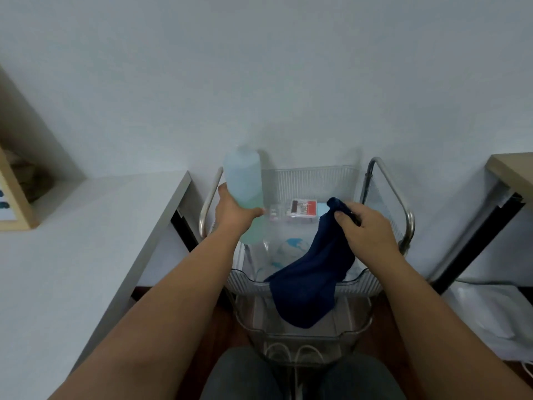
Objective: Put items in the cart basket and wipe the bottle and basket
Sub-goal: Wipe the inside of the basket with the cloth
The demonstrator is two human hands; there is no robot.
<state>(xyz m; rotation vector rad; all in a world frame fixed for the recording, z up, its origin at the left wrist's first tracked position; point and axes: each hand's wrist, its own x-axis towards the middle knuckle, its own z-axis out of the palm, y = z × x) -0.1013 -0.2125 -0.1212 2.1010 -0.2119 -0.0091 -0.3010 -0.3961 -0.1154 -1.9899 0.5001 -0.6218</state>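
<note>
My left hand [233,212] grips a pale blue translucent bottle [245,183], held upright above the left side of the clear cart basket [311,285]. My right hand [366,226] pinches the top of a dark blue cloth [311,272], which hangs down over the basket's front rim. Inside the basket, near its back wall, lies a small clear box [300,210] with red and white contents. A white and blue item [291,246] lies on the basket floor, partly hidden by the cloth.
The cart has chrome side handles [403,209] and a lower clear tier [302,333]. A white table [86,241] stands at the left with a wooden frame [14,203] on it. A wooden desk [513,171] is at the right. The wall lies right behind.
</note>
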